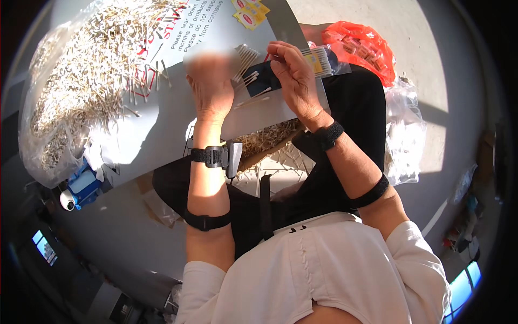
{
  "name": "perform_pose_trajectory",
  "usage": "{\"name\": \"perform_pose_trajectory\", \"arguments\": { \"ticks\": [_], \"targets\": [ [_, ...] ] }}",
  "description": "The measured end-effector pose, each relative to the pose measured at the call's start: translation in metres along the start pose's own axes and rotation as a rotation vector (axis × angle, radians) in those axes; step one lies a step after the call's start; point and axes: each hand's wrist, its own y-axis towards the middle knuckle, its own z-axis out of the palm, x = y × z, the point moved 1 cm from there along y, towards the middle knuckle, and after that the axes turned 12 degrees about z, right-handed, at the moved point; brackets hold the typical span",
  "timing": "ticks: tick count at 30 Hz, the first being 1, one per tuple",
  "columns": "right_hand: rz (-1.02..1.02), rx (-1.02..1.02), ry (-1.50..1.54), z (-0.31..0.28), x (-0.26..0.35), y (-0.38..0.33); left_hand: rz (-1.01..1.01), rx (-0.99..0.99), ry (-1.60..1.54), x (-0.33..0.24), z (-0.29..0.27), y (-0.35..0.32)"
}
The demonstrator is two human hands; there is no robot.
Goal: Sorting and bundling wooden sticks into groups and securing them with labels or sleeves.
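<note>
Swab row [246, 60] at 12 o'clock, btwn hands, lined up; few strays [264, 99] at its 6 o'clock. L hand [211, 81]: fingers blurred, can't tell grip. R hand [297, 81]: half-curled, can't tell if holding, by swab pack [322, 58], 1 o'clock, seemingly filled. Big heap [81, 70], 10 o'clock, loose.

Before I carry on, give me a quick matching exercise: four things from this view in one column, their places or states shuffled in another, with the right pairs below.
Things
1. Left hand
2. Big heap of loose swabs
3. Yellow cards
4. Red plastic bag

Places or states
A. On the upper right part of the grey work surface
B. Off the work surface, to its right
C. Fingers hidden by a blur
D. On the left side of the work surface

Right pairs
1-C, 2-D, 3-A, 4-B
</note>
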Motion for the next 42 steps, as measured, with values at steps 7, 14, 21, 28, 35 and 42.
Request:
{"name": "perform_pose_trajectory", "arguments": {
  "ticks": [7,14,21,28,35,42],
  "targets": [
    [-0.091,0.384,-0.160,0.020,0.001,0.055,-0.110,-0.190,-0.218,-0.016,-0.002,-0.014],
    [-0.187,0.501,-0.384,0.030,-0.005,0.069,-0.275,-0.660,-0.641,-0.047,0.022,-0.041],
    [-0.105,0.390,-0.191,0.023,-0.002,0.041,-0.348,-0.778,-0.851,-0.056,0.034,-0.048],
    [0.076,0.399,-0.003,0.017,-0.008,0.018,-0.349,-0.674,-0.790,-0.050,0.033,-0.043],
    [0.139,0.108,0.255,0.028,-0.011,-0.006,-0.416,-0.724,-0.987,-0.031,0.027,-0.013],
    [0.193,0.068,0.370,0.030,-0.013,-0.008,-0.387,-0.717,-1.137,-0.035,0.021,-0.011]
  ]
}}
